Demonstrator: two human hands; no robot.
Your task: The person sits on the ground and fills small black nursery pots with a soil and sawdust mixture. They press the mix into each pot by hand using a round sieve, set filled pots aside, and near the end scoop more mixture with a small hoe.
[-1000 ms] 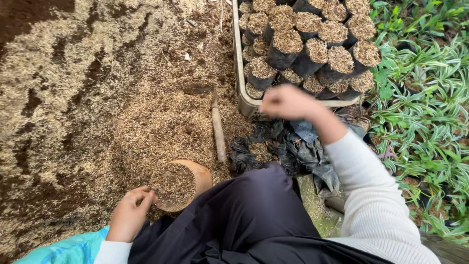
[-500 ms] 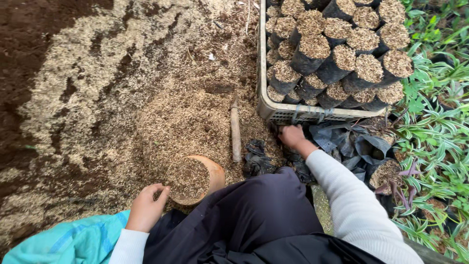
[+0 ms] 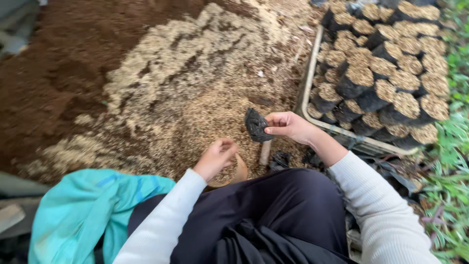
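The fingers (image 3: 277, 125) of the right hand (image 3: 289, 126) pinch the upper edge of a small black nursery bag (image 3: 257, 125), thumb on the near side, so the crumpled, empty-looking bag hangs in the air above the pale heap of husk mix (image 3: 195, 98). The left hand (image 3: 216, 157) sits lower and closer to the body than the bag, fingers curled loosely inward over a round tan bowl (image 3: 239, 171); whether they grip the rim or only rest on it cannot be told, since the hand covers most of the bowl.

Taking the bag as the landmark: the bowl lies just below it and slightly to its left, partly hidden by the left hand. A short pale stick-like tool (image 3: 265, 152) lies on the ground directly beneath the bag, beside the bowl. To the bag's right stands a white-rimmed crate (image 3: 307, 98) packed with filled black bags (image 3: 386, 73), each topped with husk mix. Below and right of the bag, between the crate and the person's knee, a loose pile of empty black bags (image 3: 281, 159) lies on the ground. Far left of the bag the husk gives way to dark brown soil (image 3: 58, 73). Lower left of it a turquoise cloth (image 3: 93, 210) lies against the person's dark-trousered leg. Green leafy plants (image 3: 452, 186) grow beyond the crate, at the right edge.
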